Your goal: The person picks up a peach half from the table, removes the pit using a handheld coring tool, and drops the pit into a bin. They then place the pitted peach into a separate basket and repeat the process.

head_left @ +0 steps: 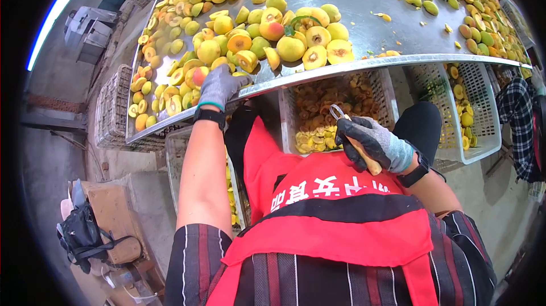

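My left hand (222, 86), in a grey glove, rests at the raised rim of the metal table (250, 88). Its fingers are apart over the edge, touching or close to the nearest fruit, with nothing visibly held. Halved and whole yellow-green peaches (290, 48) lie heaped just beyond it, some halves showing brown pits or hollows. Above my lap, my right hand (372, 142), in a grey and black glove, is closed around a pitting tool (364, 155). This tool has a wooden handle and a metal loop at its tip, which points up and left.
Under the table, a white crate (289, 121) contains brown scraps and yellow pieces. Another crate (479, 113) with yellow fruit stands to the right, beside a person in a checked sleeve (515, 118). More fruit (478, 19) covers the table's right side. A black bag (85, 229) lies at lower left.
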{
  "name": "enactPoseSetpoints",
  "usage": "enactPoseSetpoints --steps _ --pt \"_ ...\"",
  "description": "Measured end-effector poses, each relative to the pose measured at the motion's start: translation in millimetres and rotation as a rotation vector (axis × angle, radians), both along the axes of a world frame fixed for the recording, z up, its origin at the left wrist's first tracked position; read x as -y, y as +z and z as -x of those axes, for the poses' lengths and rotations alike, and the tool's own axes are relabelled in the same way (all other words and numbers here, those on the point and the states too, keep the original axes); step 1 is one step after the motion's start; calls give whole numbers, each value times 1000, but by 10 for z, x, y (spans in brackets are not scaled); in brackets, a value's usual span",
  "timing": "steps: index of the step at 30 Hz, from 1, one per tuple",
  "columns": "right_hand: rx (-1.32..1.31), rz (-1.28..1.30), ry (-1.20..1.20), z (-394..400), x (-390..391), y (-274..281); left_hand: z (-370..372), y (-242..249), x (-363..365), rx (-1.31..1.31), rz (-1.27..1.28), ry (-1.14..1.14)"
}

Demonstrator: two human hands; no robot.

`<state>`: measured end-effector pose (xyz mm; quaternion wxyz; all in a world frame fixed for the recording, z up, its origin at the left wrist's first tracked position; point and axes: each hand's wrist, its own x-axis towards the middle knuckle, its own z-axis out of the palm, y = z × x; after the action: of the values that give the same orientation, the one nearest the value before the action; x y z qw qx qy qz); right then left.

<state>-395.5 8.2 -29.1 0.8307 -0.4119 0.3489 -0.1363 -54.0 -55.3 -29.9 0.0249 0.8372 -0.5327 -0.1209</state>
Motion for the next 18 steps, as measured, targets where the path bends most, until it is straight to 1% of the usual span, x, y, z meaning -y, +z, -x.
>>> enactPoseSetpoints --steps 1,2,3,5,6,7,9,11,12,13,15,16,18 --pt "-6 8 -6 19 -5 -8 -11 -39 74 -50 -84 -10" --pt "-39 10 -21 36 -13 -16 -29 -84 97 -60 -20 -100" --pt "-68 14 -38 49 -12 -27 -43 -111 75 -59 -13 -105" --pt "-54 26 -57 75 2 -34 -74 -213 -54 -280 232 -74" --pt "-45 13 -68 76 3 -9 -161 -433 -93 -693 469 -45" --pt "-37 -3 -73 67 0 17 -53 -307 -228 -960 598 -62" --pt "0 2 -48 -8 41 90 202 -16 -504 -1690 690 10" --pt "19 101 12 -152 74 161 407 -49 -661 -2142 757 -72" --pt "78 153 28 -230 76 186 481 -95 -700 -2208 692 -159" --pt "8 162 49 -310 79 246 620 -85 -746 -2209 702 -136" --pt "-34 285 57 -432 63 320 925 11 -819 -2463 624 -129" --pt "-28 337 53 -481 56 314 990 -10 -827 -2466 621 -126" --pt "-47 321 35 -533 39 338 1074 -38 -838 -2411 616 -25"
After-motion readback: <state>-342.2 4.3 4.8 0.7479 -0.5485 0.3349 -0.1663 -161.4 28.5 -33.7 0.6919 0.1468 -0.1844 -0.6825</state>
